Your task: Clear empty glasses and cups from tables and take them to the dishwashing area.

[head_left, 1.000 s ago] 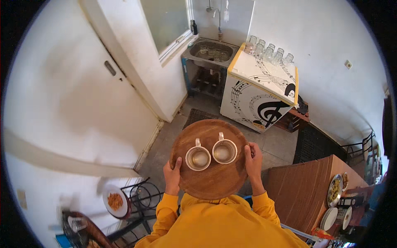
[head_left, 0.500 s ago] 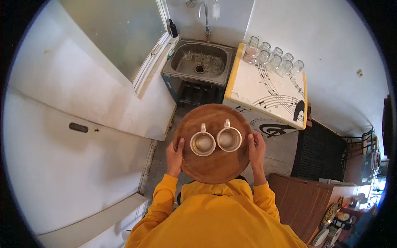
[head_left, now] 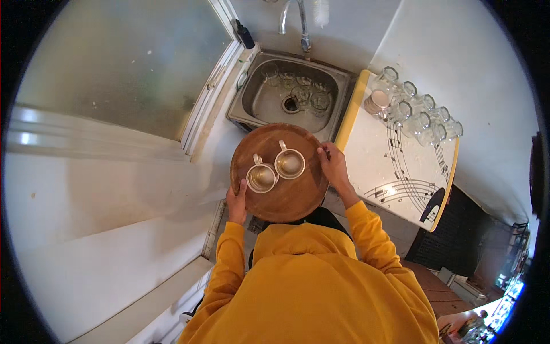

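A round wooden tray (head_left: 303,198) is held level in front of me, at the near edge of the sink. On it two whitish mugs stand close together: a left mug (head_left: 262,178) and a right mug (head_left: 290,164), handles pointing away from me. My left hand (head_left: 236,203) grips the tray's lower left rim, thumb on top. My right hand (head_left: 334,167) is closed on its right rim, thumb also on top. The fingers beneath the tray are hidden.
Ahead is a metal sink (head_left: 240,103) with several glasses (head_left: 300,93) in it and a curved faucet (head_left: 305,40). To the right, several glass jars (head_left: 423,121) and a small stack of pinkish lids (head_left: 376,101) stand on a yellow-edged white table (head_left: 366,166). A dark bottle (head_left: 244,34) stands by the window.
I have come closer to the sink with the tray, which now overlaps its near edge. The tray has turned a little, its right side farther away. Both hands keep their hold.
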Demonstrator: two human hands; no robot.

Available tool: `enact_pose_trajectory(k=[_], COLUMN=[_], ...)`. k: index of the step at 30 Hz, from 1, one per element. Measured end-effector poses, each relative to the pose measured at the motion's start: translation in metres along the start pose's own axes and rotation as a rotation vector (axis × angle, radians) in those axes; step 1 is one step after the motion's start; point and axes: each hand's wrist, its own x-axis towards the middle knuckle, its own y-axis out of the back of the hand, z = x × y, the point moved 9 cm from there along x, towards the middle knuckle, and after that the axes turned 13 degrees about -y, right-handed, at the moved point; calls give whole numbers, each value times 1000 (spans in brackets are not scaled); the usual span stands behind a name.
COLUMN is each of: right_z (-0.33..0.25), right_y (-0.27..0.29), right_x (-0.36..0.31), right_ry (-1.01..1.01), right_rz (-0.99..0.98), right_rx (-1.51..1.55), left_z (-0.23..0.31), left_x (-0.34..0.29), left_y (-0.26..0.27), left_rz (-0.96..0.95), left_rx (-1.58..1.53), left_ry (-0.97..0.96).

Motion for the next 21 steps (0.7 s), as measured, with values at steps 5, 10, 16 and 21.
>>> enact_pose_trajectory(k=[5,10,16,21], right_z=[22,57,83,102], right_y=[-32,-63,-86,-92], right_x=[71,97,108,117], right_ry=[-57,-146,-295,-326], right_rz=[4,19,2,46], right_rx=[-128,-266,-315,-374], left_z=[-37,-83,-105,-106], left_x=[70,109,145,147], left_y=[-15,-12,-8,-9], left_rz=[-97,-99,-139,-108], left_rx=[16,45,146,317], left_ry=[17,158,128,258])
